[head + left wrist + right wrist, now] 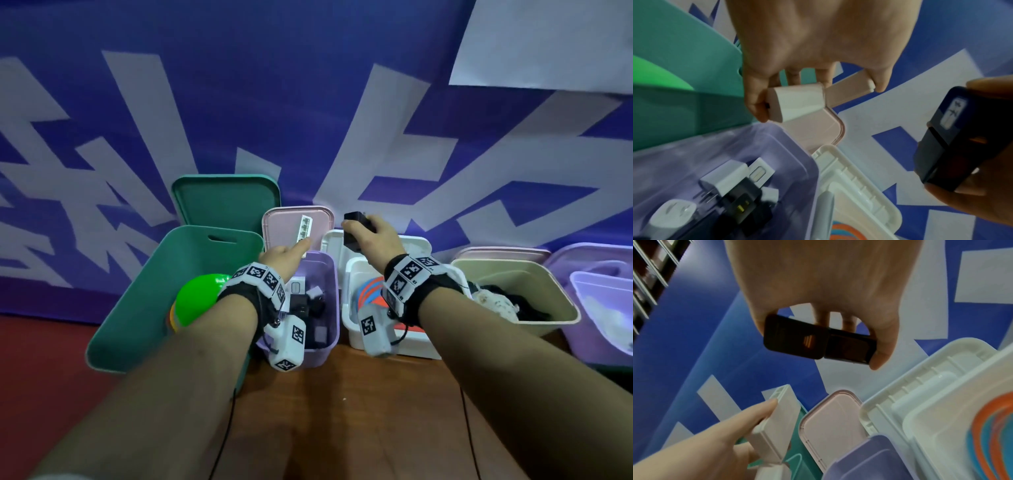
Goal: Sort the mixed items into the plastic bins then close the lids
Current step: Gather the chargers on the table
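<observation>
**Both hands loaded above the bins**

Head view: forearms lie nearest. My left hand (286, 255) grips a white adapter (305, 228) over the purple bin (330, 274) at the bench's far edge. My right hand (373, 236) grips a black charger (354, 229) above the white bin (352, 270).

Left wrist view: fingers (756, 104) curl round the white adapter (797, 102); chargers (735, 191) lie in the purple bin (793, 146).

Right wrist view: thumb and fingers pinch the black charger (813, 340).

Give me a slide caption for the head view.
Left hand holds a white adapter, right hand a black charger, above open bins.
</observation>
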Action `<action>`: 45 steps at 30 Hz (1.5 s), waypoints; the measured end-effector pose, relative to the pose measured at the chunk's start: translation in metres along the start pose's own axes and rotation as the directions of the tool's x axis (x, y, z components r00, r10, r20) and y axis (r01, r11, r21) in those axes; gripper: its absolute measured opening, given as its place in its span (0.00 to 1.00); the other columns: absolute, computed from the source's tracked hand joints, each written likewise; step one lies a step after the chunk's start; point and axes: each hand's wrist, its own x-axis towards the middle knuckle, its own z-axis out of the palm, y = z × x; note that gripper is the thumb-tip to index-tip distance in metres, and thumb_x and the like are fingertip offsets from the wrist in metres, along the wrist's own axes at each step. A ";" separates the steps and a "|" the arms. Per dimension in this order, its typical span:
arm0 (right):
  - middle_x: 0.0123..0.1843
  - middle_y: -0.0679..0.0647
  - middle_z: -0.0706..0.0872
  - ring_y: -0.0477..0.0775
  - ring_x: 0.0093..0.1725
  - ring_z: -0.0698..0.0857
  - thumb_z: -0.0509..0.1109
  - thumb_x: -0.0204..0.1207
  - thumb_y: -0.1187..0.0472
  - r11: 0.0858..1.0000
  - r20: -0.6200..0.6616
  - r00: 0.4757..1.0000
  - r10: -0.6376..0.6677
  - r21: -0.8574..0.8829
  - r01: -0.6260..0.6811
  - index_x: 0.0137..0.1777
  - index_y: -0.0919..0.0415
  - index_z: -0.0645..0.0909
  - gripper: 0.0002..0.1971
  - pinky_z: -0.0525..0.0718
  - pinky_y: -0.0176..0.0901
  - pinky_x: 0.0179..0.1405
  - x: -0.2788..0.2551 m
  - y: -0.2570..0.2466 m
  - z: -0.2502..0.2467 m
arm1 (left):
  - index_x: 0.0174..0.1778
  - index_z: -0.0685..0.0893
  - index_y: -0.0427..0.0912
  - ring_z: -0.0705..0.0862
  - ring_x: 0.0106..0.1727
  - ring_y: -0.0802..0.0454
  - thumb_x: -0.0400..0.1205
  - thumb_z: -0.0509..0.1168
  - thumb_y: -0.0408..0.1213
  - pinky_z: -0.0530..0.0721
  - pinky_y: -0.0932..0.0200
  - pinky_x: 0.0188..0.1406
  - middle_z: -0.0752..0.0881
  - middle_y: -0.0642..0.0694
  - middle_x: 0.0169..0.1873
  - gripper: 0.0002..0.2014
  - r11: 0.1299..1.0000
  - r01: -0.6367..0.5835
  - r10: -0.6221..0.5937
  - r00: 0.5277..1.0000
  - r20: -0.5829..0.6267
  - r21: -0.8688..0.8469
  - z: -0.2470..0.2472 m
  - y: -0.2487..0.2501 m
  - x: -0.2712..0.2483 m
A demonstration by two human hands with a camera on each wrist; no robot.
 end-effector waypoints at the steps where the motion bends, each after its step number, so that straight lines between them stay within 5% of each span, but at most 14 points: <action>1: 0.49 0.63 0.88 0.64 0.50 0.88 0.71 0.51 0.37 1.000 0.004 1.000 0.023 -0.005 -0.023 0.39 0.53 0.80 0.23 0.86 0.62 0.56 0.003 0.007 0.003 | 0.55 0.83 0.50 0.80 0.60 0.43 0.66 0.55 0.75 0.75 0.48 0.69 0.81 0.43 0.63 0.36 1.000 -0.003 0.003 0.999 0.039 0.012 0.003 -0.004 0.004; 6: 0.42 0.56 0.87 0.63 0.50 0.88 0.72 0.51 0.37 0.991 0.031 0.991 0.130 -0.005 -0.130 0.40 0.53 0.81 0.23 0.86 0.61 0.57 0.017 0.042 0.016 | 0.61 0.83 0.50 0.80 0.57 0.44 0.76 0.54 0.71 0.74 0.55 0.61 0.83 0.46 0.61 0.31 0.993 0.043 -0.060 0.986 0.158 0.107 0.025 -0.028 0.033; 10: 0.40 0.54 0.86 0.59 0.43 0.87 0.76 0.65 0.48 0.982 0.073 0.980 0.185 0.019 -0.187 0.40 0.53 0.81 0.11 0.87 0.58 0.56 0.021 0.063 0.023 | 0.66 0.81 0.51 0.79 0.64 0.41 0.74 0.52 0.73 0.71 0.52 0.70 0.81 0.43 0.67 0.36 0.987 0.088 -0.116 0.968 0.221 0.134 0.041 -0.041 0.048; 13: 0.44 0.57 0.89 0.59 0.45 0.89 0.75 0.63 0.44 0.971 0.117 0.964 0.238 -0.013 -0.238 0.41 0.52 0.81 0.14 0.88 0.53 0.50 0.022 0.076 0.027 | 0.69 0.80 0.47 0.80 0.64 0.40 0.75 0.51 0.72 0.73 0.49 0.70 0.82 0.41 0.67 0.38 0.989 0.105 -0.128 0.960 0.249 0.102 0.049 -0.049 0.058; 17: 0.43 0.57 0.89 0.55 0.41 0.87 0.75 0.57 0.41 0.961 0.147 0.950 0.277 -0.048 -0.272 0.42 0.54 0.82 0.20 0.86 0.49 0.43 0.023 0.085 0.036 | 0.70 0.79 0.43 0.79 0.65 0.42 0.83 0.50 0.63 0.72 0.54 0.66 0.80 0.41 0.68 0.31 0.994 0.113 -0.111 0.979 0.172 -0.003 0.053 -0.053 0.066; 20: 0.45 0.57 0.89 0.58 0.43 0.89 0.76 0.65 0.45 0.956 0.205 0.936 0.287 -0.120 -0.267 0.50 0.57 0.83 0.19 0.86 0.46 0.36 0.023 0.084 0.045 | 0.68 0.80 0.45 0.78 0.67 0.44 0.86 0.50 0.56 0.70 0.60 0.61 0.80 0.41 0.67 0.25 0.996 0.041 -0.036 0.997 0.065 -0.081 0.043 -0.049 0.068; 23: 0.48 0.60 0.90 0.61 0.48 0.89 0.76 0.62 0.43 0.948 0.206 0.940 0.271 -0.228 -0.223 0.50 0.58 0.84 0.22 0.88 0.51 0.48 0.025 0.083 0.055 | 0.61 0.82 0.44 0.79 0.63 0.44 0.88 0.49 0.51 0.69 0.62 0.53 0.82 0.39 0.60 0.21 0.990 -0.069 0.063 0.997 -0.053 -0.126 0.028 -0.040 0.062; 27: 0.53 0.58 0.85 0.59 0.49 0.86 0.70 0.50 0.32 0.903 0.218 0.951 0.219 -0.414 -0.113 0.44 0.50 0.82 0.27 0.86 0.50 0.53 0.026 0.081 0.072 | 0.63 0.82 0.40 0.82 0.63 0.41 0.83 0.50 0.59 0.76 0.53 0.65 0.84 0.39 0.62 0.29 0.957 -0.121 0.082 0.984 -0.156 -0.264 0.009 -0.036 0.053; 30: 0.56 0.55 0.86 0.57 0.54 0.85 0.77 0.63 0.40 0.879 0.321 0.905 0.278 -0.466 -0.105 0.50 0.50 0.85 0.20 0.81 0.43 0.55 0.019 0.077 0.085 | 0.59 0.84 0.40 0.84 0.60 0.40 0.73 0.48 0.65 0.79 0.44 0.66 0.86 0.39 0.58 0.36 0.934 -0.142 0.082 0.978 -0.192 -0.326 -0.003 -0.038 0.041; 34: 0.62 0.51 0.81 0.55 0.67 0.78 0.73 0.73 0.43 0.820 0.400 0.844 0.357 -0.568 -0.077 0.66 0.56 0.81 0.25 0.71 0.37 0.62 0.006 0.081 0.091 | 0.54 0.85 0.41 0.85 0.55 0.41 0.77 0.50 0.64 0.81 0.44 0.63 0.88 0.39 0.53 0.32 0.940 -0.160 0.085 0.965 -0.249 -0.300 -0.016 -0.050 0.028; 37: 0.75 0.53 0.75 0.56 0.73 0.74 0.71 0.73 0.40 0.821 0.391 0.856 0.339 -0.566 -0.066 0.74 0.54 0.74 0.32 0.68 0.40 0.69 -0.003 0.081 0.090 | 0.55 0.85 0.42 0.85 0.55 0.41 0.85 0.50 0.58 0.80 0.46 0.63 0.87 0.40 0.54 0.26 0.957 -0.159 0.088 0.955 -0.282 -0.242 -0.023 -0.062 0.021; 45: 0.69 0.57 0.81 0.57 0.66 0.80 0.66 0.78 0.42 0.916 0.339 0.923 0.182 -0.399 -0.034 0.71 0.58 0.77 0.27 0.75 0.46 0.70 -0.024 0.068 0.043 | 0.53 0.83 0.41 0.85 0.54 0.40 0.85 0.50 0.56 0.80 0.46 0.60 0.87 0.39 0.52 0.24 0.974 -0.192 0.156 0.954 -0.257 -0.122 0.003 -0.043 -0.009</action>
